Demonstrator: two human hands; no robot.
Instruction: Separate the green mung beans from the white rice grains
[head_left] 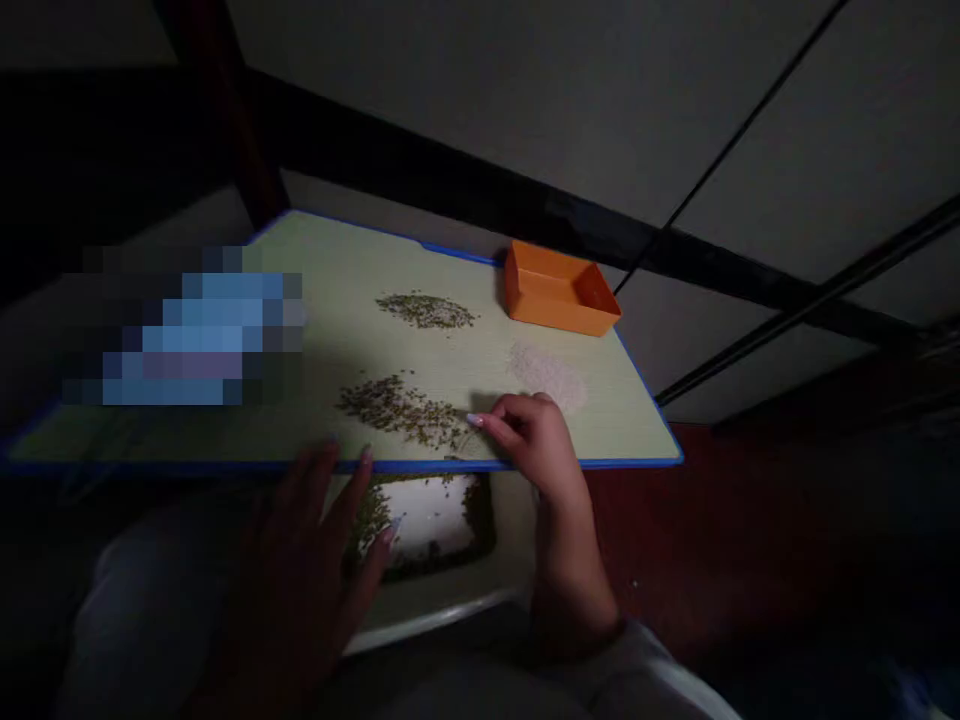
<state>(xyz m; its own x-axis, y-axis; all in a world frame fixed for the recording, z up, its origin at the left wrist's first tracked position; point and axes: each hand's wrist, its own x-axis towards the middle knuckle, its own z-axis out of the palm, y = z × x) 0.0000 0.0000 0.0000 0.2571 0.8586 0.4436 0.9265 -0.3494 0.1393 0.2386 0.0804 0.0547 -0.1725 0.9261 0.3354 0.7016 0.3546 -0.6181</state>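
My right hand (532,440) is over the table's near side, thumb and fingertips pinched together. Its fingertips are at the right end of a loose pile of small greenish-brown bits (409,412); anything between them is too small to make out. My left hand (322,550), dim and with its fingers spread, is at the near edge, left of that pile. Below the edge, partly behind the left fingers, is a pale tub (431,515) with more dark bits along its sides. A second pile of similar bits (427,310) lies farther back.
At the table's back right stands an orange open box (562,295). Pale pinkish grains (549,375) are spread before it. A pixelated blue patch (210,335) covers the left side. The pale table (630,425) has a blue rim; a wall runs behind, red floor at right.
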